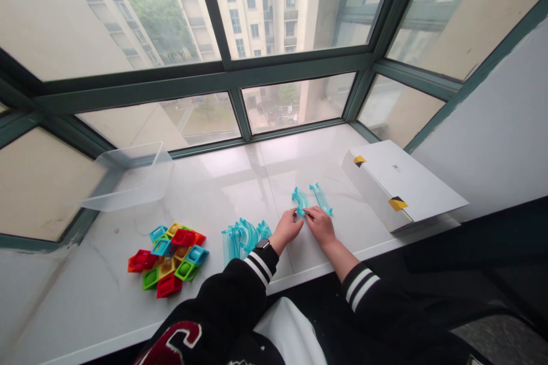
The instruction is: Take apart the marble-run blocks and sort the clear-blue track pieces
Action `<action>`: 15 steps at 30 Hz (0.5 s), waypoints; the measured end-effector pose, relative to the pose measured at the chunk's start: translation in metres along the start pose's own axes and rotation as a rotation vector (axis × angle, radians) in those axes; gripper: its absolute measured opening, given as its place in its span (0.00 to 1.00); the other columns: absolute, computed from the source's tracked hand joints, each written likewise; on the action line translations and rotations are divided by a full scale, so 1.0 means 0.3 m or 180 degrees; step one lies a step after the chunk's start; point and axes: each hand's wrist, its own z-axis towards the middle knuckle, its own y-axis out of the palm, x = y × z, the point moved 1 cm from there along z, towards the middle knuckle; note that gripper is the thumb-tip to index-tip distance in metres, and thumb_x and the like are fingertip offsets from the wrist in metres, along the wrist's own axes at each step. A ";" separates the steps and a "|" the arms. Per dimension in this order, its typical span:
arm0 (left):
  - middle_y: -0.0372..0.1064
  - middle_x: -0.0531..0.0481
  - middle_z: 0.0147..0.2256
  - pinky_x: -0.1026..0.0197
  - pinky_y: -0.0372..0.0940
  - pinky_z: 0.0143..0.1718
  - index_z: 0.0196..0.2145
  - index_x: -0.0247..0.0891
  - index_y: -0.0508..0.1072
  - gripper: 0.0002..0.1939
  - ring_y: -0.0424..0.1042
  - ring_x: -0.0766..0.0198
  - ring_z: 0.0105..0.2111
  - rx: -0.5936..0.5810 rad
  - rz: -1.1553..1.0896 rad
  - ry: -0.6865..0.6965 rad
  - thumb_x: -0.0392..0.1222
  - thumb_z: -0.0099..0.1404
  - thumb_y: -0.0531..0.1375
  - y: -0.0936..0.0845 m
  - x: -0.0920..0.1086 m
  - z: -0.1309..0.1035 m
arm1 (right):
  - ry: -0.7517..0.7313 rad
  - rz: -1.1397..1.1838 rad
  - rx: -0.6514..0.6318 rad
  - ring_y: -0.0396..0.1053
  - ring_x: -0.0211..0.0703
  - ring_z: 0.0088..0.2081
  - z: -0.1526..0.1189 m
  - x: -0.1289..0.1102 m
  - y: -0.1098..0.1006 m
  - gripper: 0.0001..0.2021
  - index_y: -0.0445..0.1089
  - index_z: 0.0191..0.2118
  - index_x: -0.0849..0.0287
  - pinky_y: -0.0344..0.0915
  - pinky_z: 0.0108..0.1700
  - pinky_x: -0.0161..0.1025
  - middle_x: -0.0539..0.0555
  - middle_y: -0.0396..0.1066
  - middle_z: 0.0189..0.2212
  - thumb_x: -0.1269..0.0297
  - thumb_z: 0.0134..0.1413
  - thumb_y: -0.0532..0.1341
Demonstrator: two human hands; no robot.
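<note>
A curved, see-through turquoise track piece (302,198) lies on the white ledge, its near end between my two hands. My left hand (288,229), with a dark watch at the wrist, has its fingers closed at that end. From the right, my right hand (319,224) pinches the same end; the fingertips partly hide it. Just beyond my right hand rests a straight turquoise track piece (321,199). Left of my left wrist is a pile of turquoise track pieces (240,235), both curved and straight, partly covered by my sleeve.
Farther left sits a heap of red, green, blue and yellow plastic blocks (171,259). A clear plastic bin (128,201) stands behind it by the window. To the right is a white box (406,182) with yellow-and-black tape. Window frames border the marble-patterned ledge (214,182).
</note>
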 end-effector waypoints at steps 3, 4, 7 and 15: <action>0.70 0.32 0.60 0.53 0.64 0.62 0.68 0.31 0.65 0.35 0.72 0.50 0.57 -0.0002 0.0010 0.0016 0.40 0.65 0.63 -0.001 0.000 0.001 | -0.0014 0.0015 -0.0003 0.77 0.48 0.43 0.001 -0.001 -0.001 0.14 0.80 0.49 0.54 0.73 0.47 0.44 0.56 0.79 0.41 0.68 0.65 0.59; 0.70 0.32 0.60 0.53 0.64 0.62 0.68 0.31 0.65 0.35 0.72 0.50 0.57 -0.0003 0.0013 0.0022 0.39 0.65 0.63 -0.001 0.000 0.001 | -0.0016 0.0015 -0.0005 0.77 0.48 0.43 0.001 -0.001 -0.001 0.14 0.80 0.49 0.54 0.73 0.47 0.45 0.56 0.79 0.41 0.68 0.65 0.59; 0.70 0.32 0.60 0.53 0.64 0.61 0.68 0.31 0.65 0.35 0.72 0.50 0.57 -0.0001 0.0019 0.0039 0.39 0.65 0.63 0.000 0.002 0.000 | -0.0005 0.0002 0.0003 0.77 0.48 0.43 0.000 -0.002 -0.001 0.14 0.80 0.49 0.54 0.74 0.47 0.45 0.56 0.79 0.41 0.68 0.65 0.58; 0.70 0.31 0.60 0.53 0.63 0.62 0.68 0.29 0.65 0.35 0.71 0.49 0.58 -0.0005 0.0044 0.0072 0.39 0.65 0.62 -0.004 0.013 -0.008 | 0.0023 -0.0049 -0.0003 0.78 0.48 0.42 0.001 -0.003 -0.002 0.14 0.80 0.49 0.52 0.74 0.46 0.44 0.56 0.79 0.41 0.68 0.65 0.59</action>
